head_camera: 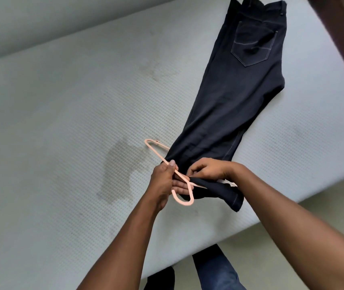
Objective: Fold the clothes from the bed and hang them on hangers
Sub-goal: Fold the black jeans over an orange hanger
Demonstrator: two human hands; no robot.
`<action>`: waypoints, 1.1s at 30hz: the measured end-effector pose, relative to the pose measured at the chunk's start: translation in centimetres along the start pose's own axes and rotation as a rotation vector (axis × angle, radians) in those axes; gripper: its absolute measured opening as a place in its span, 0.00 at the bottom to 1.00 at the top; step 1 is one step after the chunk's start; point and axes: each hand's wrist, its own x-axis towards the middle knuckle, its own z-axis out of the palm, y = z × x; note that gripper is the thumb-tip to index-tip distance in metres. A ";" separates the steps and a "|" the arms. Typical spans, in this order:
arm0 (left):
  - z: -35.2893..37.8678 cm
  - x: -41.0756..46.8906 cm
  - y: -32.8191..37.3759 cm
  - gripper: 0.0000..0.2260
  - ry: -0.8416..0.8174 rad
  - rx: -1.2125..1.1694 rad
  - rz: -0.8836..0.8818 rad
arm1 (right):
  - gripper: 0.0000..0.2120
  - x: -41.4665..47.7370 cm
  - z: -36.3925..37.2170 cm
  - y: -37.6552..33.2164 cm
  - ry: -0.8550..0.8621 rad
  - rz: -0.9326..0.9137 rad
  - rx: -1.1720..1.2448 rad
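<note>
On the bed (62,101), bare pale quilted mattress, one pair of dark navy jeans (240,101) lies flat, folded lengthwise, one leg stacked on the other. Waistband is at the far end, top right of the view, with the back pocket (252,45) facing up and its light stitching visible. Legs run diagonally down toward the person, and the hem end sits near the bed's near edge.

Left hand (163,181) grips a peach plastic hanger (180,175) close to its neck, thumb on top of the arm, fingers curled underneath. The hook points back toward the person, below the left hand. The hanger's far corner sticks out to the left of the jeans, over the mattress, and touches the leg fabric at its edge.

Right hand (210,169) has curled fingers pinching the hem-end fabric right at the hanger, just beside the left hand. The hem end is bunched and lifted over the hanger bar. A pale strip of hanger shows past the cloth under the right wrist. Cannot tell exactly how far the leg is threaded through.

Both forearms are bare and reach in from the bottom of the view.

A grey-brown stain (118,170) marks the mattress left of the hands, with a fainter one farther up. A dark wooden frame (340,28) shows at top right. The person's leg (217,273), in blue denim, stands on pale floor (271,237) beside the bed.
</note>
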 end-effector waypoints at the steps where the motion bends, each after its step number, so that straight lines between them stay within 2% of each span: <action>1: -0.1 0.0 -0.1 0.13 -0.005 -0.014 0.002 | 0.12 -0.1 0.1 -0.2 -0.024 0.001 0.019; 3: -0.3 0.0 0.0 0.13 -0.010 -0.038 -0.005 | 0.18 0.3 1.4 -0.8 -0.153 0.076 0.168; 4: -0.5 0.0 0.0 0.12 -0.012 -0.036 -0.016 | 0.18 0.9 2.7 -0.9 -0.192 0.091 0.175; 7: -0.9 0.2 0.0 0.11 -0.014 0.000 -0.049 | 0.09 2.7 5.8 -0.7 -0.265 0.155 0.127; 8: -1.1 0.3 0.0 0.11 -0.020 0.006 -0.051 | 0.11 3.0 5.9 -0.6 -0.316 0.168 0.189; 11: -1.5 0.5 -0.1 0.12 -0.053 0.005 -0.054 | 0.31 2.0 3.9 -1.0 -0.495 0.251 0.464; 12: -1.4 0.5 -0.2 0.13 -0.059 0.014 -0.050 | 0.40 1.2 3.0 -0.9 -0.526 0.223 0.429; 13: -1.4 0.6 -0.3 0.14 -0.067 0.023 -0.052 | 0.45 0.0 2.0 -0.9 -0.514 0.168 0.385; 14: -1.2 0.4 -0.4 0.16 -0.084 0.013 -0.052 | 0.44 -1.1 1.8 -0.6 -0.459 0.088 0.392; 17: -0.8 0.3 -0.2 0.18 -0.098 -0.092 0.017 | 0.30 -5.2 1.6 -0.7 -0.187 -0.168 0.431; 18: -0.8 0.4 -0.4 0.17 -0.039 -0.095 0.061 | 0.27 -6.4 1.2 -0.7 -0.094 -0.228 0.371; 19: -1.1 0.8 -1.1 0.14 0.087 -0.002 0.133 | 0.26 -7.3 0.5 -0.6 -0.009 -0.281 0.322; 20: -1.6 1.6 -2.1 0.12 0.258 0.220 0.222 | 0.27 -8.2 -0.5 -0.3 0.067 -0.309 0.305; 21: -2.0 2.2 -3.0 0.14 0.420 0.542 0.291 | 0.30 -9.0 -1.5 0.0 0.126 -0.319 0.310; 22: -2.5 2.8 -3.9 0.20 0.513 0.860 0.328 | 0.30 -9.4 -2.4 0.4 0.178 -0.325 0.339; 23: -2.9 3.6 -4.5 0.23 0.547 1.068 0.340 | 0.28 -10.0 -3.3 0.4 0.239 -0.342 0.357; 24: -3.2 4.0 -4.7 0.22 0.515 1.148 0.309 | 0.21 -10.2 -3.7 0.2 0.313 -0.363 0.342; 26: -3.2 4.3 -3.9 0.13 0.407 1.092 0.214 | 0.10 -10.5 -4.2 -0.5 0.489 -0.398 0.277; 29: -3.0 3.8 -2.4 0.12 0.309 0.973 0.146 | 0.09 -12.8 -5.4 -3.4 0.598 -0.448 0.264; 33: 0.4 2.1 2.5 0.12 0.243 0.850 0.251 | 0.09 -19.9 -9.3 -9.0 0.694 -0.545 0.160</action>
